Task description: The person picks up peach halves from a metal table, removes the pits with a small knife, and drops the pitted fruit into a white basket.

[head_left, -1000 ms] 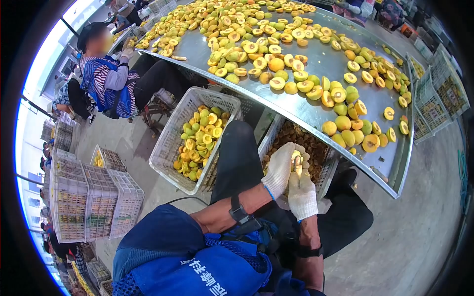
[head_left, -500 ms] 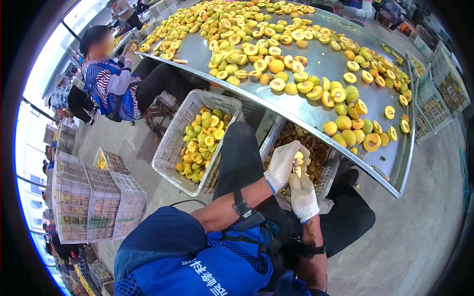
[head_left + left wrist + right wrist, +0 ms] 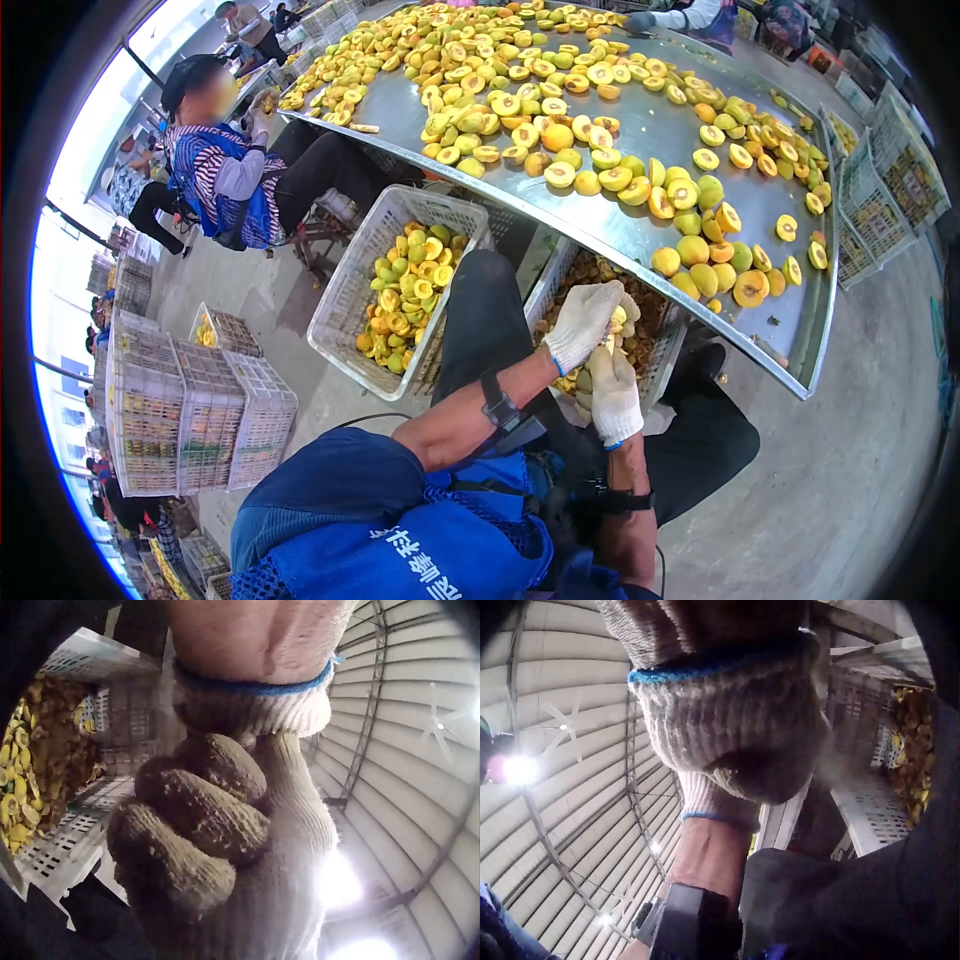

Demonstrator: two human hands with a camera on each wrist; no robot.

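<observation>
My left hand (image 3: 585,322), in a white knit glove, grips a yellow peach half (image 3: 617,318), mostly covered by the fingers. In the left wrist view its gloved fingers (image 3: 202,817) are curled toward the palm. Close below it, my right hand (image 3: 613,395), gloved too, holds a small pitting tool with a pale handle, now largely hidden by the fingers. The right wrist view shows the right glove (image 3: 727,720) from the cuff side, with the left forearm (image 3: 712,851) behind. Under both hands stands a crate (image 3: 668,355) of brown pits and scraps.
A metal table (image 3: 600,130) spread with peach halves (image 3: 560,174) runs along the front. Beside my left knee stands a white crate (image 3: 335,325) of pitted halves. Stacked crates (image 3: 205,410) are at left, more crates (image 3: 885,190) at right. Another person (image 3: 225,165) sits at the table's left.
The hands have shifted slightly; the left hand has turned over the fruit, and the tool, visible earlier, is now mostly covered. A gloved arm has appeared at the table's far edge.
</observation>
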